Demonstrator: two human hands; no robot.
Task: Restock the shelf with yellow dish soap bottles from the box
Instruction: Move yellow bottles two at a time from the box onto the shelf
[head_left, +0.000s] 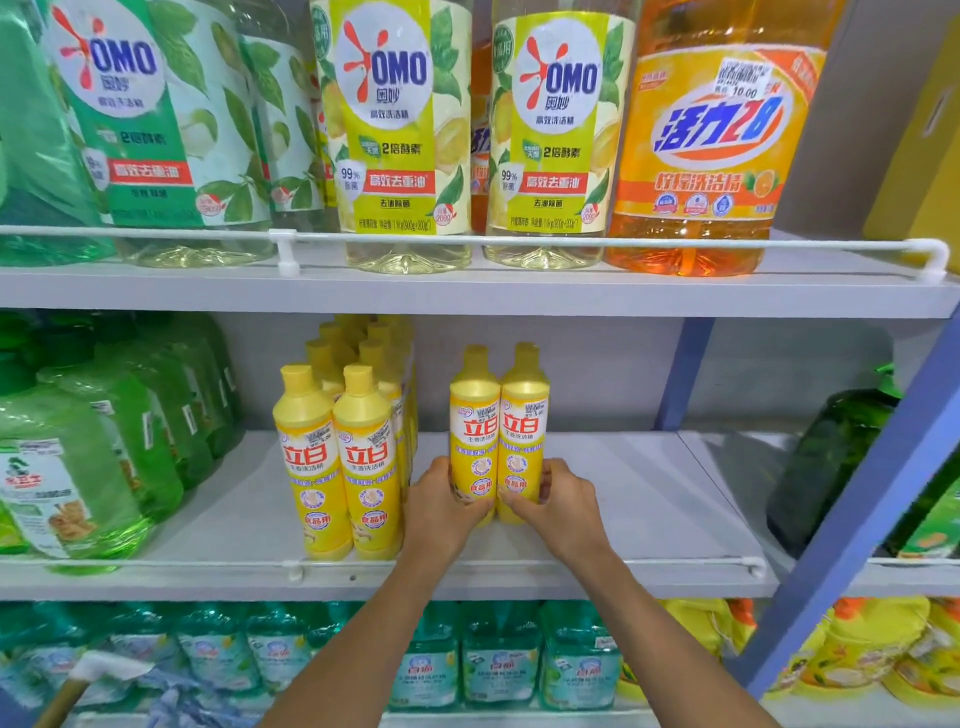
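Bottles held number two, both yellow dish soap, upright and touching side by side low over the middle shelf (649, 493); whether their bases rest on it cannot be told. The left grip (441, 499) curls round the lower part of the left bottle (474, 415). The right grip (561, 496) curls round the lower part of the right bottle (524, 415). Both thumbs lie across the fronts, near the seam. Just to the left stands the stocked row (337, 457), two matching bottles in front and more behind, uncountable. Above stand two yellow-labelled OMO bottles (395, 130) and one orange bottle (711, 145).
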